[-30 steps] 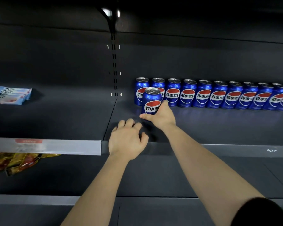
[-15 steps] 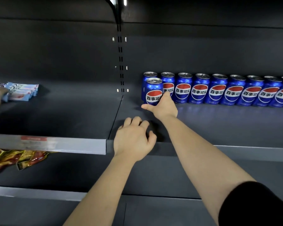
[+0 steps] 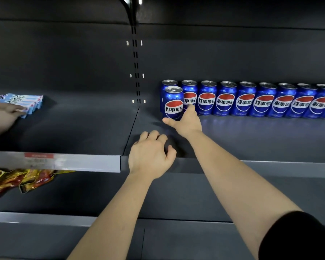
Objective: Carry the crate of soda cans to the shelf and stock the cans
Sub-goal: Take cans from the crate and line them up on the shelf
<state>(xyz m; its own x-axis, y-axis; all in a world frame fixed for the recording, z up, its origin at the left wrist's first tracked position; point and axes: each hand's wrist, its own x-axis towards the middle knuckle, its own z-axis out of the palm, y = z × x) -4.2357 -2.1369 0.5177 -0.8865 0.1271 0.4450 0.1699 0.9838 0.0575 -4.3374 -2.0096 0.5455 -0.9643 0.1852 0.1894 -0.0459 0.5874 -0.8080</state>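
A blue soda can (image 3: pixel 174 103) stands on the dark shelf (image 3: pixel 251 139), in front of the leftmost can of a row of several matching cans (image 3: pixel 246 99) lined along the back wall. My right hand (image 3: pixel 186 121) holds the front can low down, with the thumb across its base and the fingers round its right side. My left hand (image 3: pixel 151 154) rests near the shelf's front edge with loosely curled fingers and holds nothing. No crate is in view.
Another person's hand (image 3: pixel 2 114) lies on blue-and-white packets (image 3: pixel 24 102) at the far left of the same shelf. Red and yellow snack bags (image 3: pixel 21 180) sit on the shelf below. A slotted upright (image 3: pixel 136 72) splits the back wall.
My right hand has pushed the front can back toward the row. Another person's hand has come in at the left. My left hand has stayed in place.
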